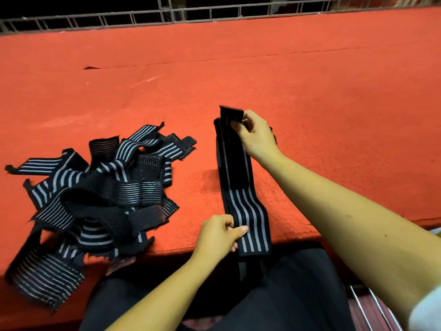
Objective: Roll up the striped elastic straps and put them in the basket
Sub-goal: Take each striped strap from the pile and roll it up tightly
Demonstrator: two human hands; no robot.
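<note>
One view, head camera: a person sits at a red felt-covered table [286, 75], both bare forearms reaching in from 5 and 6 o'clock.
Held strap: a black elastic strap with grey stripes [248, 211] is near the middle of the frame, stretched straight and unrolled from 12 to 6 o'clock between the hands. Its far half is plain black, its near half striped, and the near end passes the table's front edge. Whether it rests on the felt I cannot tell.
Left hand: the left hand [219, 235] pinches the strap's near striped end at its 9 o'clock edge, thumb pressed on top and the other fingers curled beneath.
Right hand: the right hand [256, 137] pinches the far black tab end from the 3 o'clock side, fingertips closed on the cloth.
Loose straps: a heap of black-and-grey striped elastic straps [95, 192] lies tangled on the felt at 8 o'clock, apart from the held one, some ends hanging over the front edge.
Surroundings: a grey metal railing [167, 13] runs along 12 o'clock; black trousers [286, 295] fill 6 o'clock; a white sleeve [427, 311] shows at 4 o'clock.
</note>
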